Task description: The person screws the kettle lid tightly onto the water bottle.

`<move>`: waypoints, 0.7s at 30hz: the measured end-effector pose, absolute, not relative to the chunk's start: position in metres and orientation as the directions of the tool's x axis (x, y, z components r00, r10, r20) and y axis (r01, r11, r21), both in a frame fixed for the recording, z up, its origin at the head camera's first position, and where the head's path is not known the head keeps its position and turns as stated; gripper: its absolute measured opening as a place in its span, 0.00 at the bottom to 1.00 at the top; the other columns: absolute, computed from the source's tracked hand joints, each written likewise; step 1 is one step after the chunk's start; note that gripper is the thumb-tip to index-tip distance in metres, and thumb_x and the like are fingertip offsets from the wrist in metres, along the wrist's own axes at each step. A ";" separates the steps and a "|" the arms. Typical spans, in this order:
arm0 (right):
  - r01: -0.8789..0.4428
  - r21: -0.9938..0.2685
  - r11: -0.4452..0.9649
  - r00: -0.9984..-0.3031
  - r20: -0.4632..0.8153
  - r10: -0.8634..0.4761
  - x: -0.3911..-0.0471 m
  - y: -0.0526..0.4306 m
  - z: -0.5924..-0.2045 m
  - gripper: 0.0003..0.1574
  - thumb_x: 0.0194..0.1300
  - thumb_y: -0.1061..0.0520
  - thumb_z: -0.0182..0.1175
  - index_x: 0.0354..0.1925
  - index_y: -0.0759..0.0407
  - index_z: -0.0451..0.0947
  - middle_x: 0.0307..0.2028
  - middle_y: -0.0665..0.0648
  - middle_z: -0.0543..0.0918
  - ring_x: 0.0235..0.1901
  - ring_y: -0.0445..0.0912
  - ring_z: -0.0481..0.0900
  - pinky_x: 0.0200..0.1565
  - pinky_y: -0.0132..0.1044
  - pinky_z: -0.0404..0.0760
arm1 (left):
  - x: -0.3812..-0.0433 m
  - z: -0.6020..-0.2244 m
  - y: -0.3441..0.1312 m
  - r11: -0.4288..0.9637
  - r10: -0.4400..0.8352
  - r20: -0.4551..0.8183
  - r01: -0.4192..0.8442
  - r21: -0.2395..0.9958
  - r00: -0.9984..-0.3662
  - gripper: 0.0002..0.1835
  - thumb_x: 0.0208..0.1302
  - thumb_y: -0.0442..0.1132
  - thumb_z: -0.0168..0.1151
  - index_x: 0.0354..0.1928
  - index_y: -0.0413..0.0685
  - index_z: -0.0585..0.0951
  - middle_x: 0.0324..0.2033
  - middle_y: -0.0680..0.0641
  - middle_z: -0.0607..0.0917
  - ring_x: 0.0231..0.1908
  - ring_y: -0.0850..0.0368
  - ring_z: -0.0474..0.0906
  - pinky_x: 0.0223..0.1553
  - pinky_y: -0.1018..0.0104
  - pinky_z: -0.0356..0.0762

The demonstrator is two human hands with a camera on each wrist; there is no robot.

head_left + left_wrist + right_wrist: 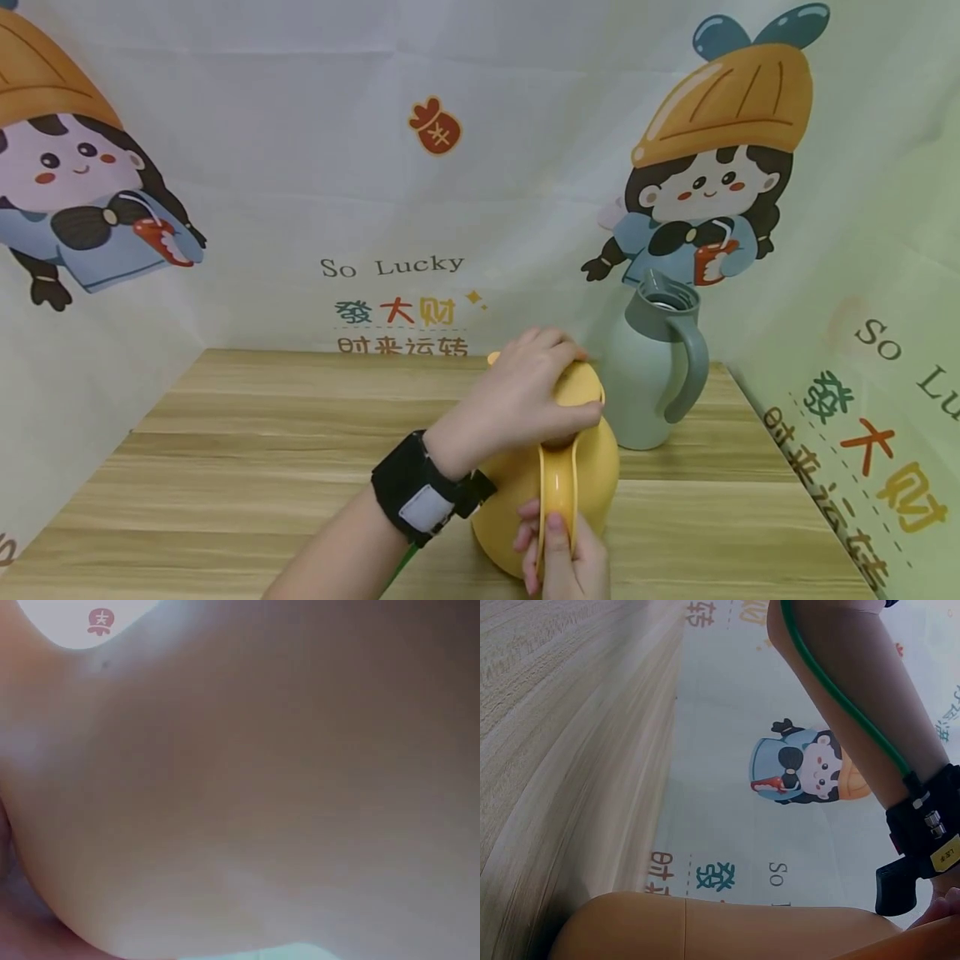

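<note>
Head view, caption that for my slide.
Left fingers grip the yellow lid of a bulbous yellow jug, right fingers its yellow handle; bulbous grey-green jug behind.

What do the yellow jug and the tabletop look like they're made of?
Yellow jug: probably plastic with a satin finish, given its smooth, even colour and the soft highlights along its handle. Tabletop: wood or wood-look laminate, low sheen; long streaky grain shows, but I can't tell which.

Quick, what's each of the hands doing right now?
Left hand: closed, fingers and thumb around the yellow jug's lid.
Right hand: closed, holding the yellow jug's handle.
</note>
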State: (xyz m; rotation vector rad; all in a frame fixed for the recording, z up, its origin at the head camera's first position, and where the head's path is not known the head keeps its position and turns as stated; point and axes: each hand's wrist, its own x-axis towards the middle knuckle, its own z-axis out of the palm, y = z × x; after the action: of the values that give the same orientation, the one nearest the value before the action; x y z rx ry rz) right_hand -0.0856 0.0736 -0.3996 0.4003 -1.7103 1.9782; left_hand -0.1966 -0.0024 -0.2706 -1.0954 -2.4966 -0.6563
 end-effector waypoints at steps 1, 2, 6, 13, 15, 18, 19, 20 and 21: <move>-0.541 -0.835 -0.099 -0.835 0.521 0.177 -0.086 0.073 -0.400 0.20 0.70 0.72 0.32 0.34 0.69 0.72 0.18 0.59 0.71 0.06 0.42 0.62 0.06 0.32 0.62 | -0.197 -0.270 -0.003 0.587 0.607 0.471 0.761 0.277 -0.640 0.23 0.52 0.55 0.58 0.47 0.50 0.77 0.45 0.55 0.74 0.46 0.59 0.64 0.44 0.68 0.63; -0.543 -0.834 -0.099 -0.834 0.522 0.178 -0.086 0.073 -0.400 0.20 0.70 0.73 0.32 0.34 0.69 0.72 0.18 0.59 0.71 0.06 0.42 0.62 0.06 0.32 0.62 | -0.198 -0.270 -0.004 0.578 0.615 0.470 0.767 0.278 -0.633 0.23 0.52 0.55 0.59 0.48 0.50 0.77 0.45 0.55 0.74 0.46 0.59 0.64 0.45 0.68 0.63; -0.544 -0.834 -0.093 -0.834 0.524 0.173 -0.086 0.074 -0.399 0.19 0.70 0.72 0.32 0.34 0.69 0.72 0.18 0.59 0.71 0.07 0.42 0.62 0.06 0.32 0.63 | -0.202 -0.271 -0.006 0.540 0.644 0.467 0.792 0.285 -0.606 0.24 0.51 0.54 0.59 0.49 0.51 0.77 0.45 0.56 0.74 0.47 0.61 0.64 0.47 0.69 0.62; -0.542 -0.836 -0.085 -0.835 0.525 0.165 -0.085 0.075 -0.399 0.19 0.71 0.71 0.32 0.34 0.69 0.72 0.18 0.59 0.71 0.06 0.42 0.62 0.06 0.30 0.63 | -0.208 -0.271 -0.012 0.470 0.694 0.455 0.830 0.301 -0.558 0.23 0.52 0.54 0.57 0.49 0.53 0.77 0.46 0.58 0.72 0.49 0.63 0.63 0.47 0.68 0.64; -0.548 -0.831 -0.098 -0.832 0.528 0.173 -0.086 0.074 -0.400 0.20 0.70 0.72 0.32 0.34 0.69 0.72 0.18 0.59 0.71 0.06 0.42 0.62 0.06 0.30 0.63 | -0.210 -0.271 -0.013 0.454 0.708 0.445 0.836 0.307 -0.548 0.23 0.52 0.55 0.57 0.49 0.54 0.77 0.46 0.59 0.72 0.49 0.63 0.63 0.47 0.67 0.63; -0.561 -0.820 -0.109 -0.823 0.540 0.174 -0.087 0.073 -0.401 0.20 0.70 0.73 0.32 0.34 0.70 0.71 0.18 0.60 0.71 0.06 0.43 0.61 0.06 0.29 0.63 | -0.213 -0.271 -0.015 0.432 0.730 0.435 0.849 0.304 -0.527 0.23 0.51 0.55 0.57 0.49 0.55 0.76 0.47 0.59 0.72 0.50 0.64 0.63 0.47 0.67 0.63; -0.563 -0.819 -0.110 -0.822 0.541 0.175 -0.087 0.073 -0.401 0.20 0.70 0.73 0.32 0.34 0.70 0.71 0.18 0.60 0.71 0.06 0.43 0.61 0.06 0.28 0.63 | -0.213 -0.271 -0.015 0.424 0.736 0.434 0.854 0.303 -0.519 0.24 0.51 0.56 0.57 0.49 0.55 0.76 0.47 0.59 0.72 0.50 0.64 0.63 0.47 0.67 0.63; -0.565 -0.818 -0.112 -0.821 0.543 0.174 -0.087 0.073 -0.401 0.20 0.70 0.73 0.32 0.34 0.70 0.71 0.18 0.60 0.71 0.06 0.43 0.61 0.06 0.28 0.63 | -0.214 -0.271 -0.016 0.415 0.743 0.431 0.858 0.302 -0.511 0.24 0.51 0.56 0.57 0.50 0.55 0.76 0.48 0.60 0.72 0.50 0.64 0.63 0.47 0.67 0.64; -0.563 -0.819 -0.112 -0.822 0.542 0.174 -0.086 0.073 -0.401 0.20 0.70 0.73 0.31 0.34 0.70 0.71 0.18 0.60 0.71 0.06 0.43 0.61 0.06 0.28 0.63 | -0.215 -0.270 -0.017 0.405 0.750 0.430 0.863 0.303 -0.503 0.24 0.51 0.56 0.58 0.50 0.55 0.76 0.48 0.60 0.72 0.51 0.64 0.62 0.48 0.67 0.64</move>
State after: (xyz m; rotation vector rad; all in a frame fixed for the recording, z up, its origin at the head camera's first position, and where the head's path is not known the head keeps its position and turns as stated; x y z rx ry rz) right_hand -0.0865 0.0728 -0.4012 0.4290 -1.6757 1.9815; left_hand -0.2147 -0.0166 -0.2705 -1.4244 -2.4352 -0.7296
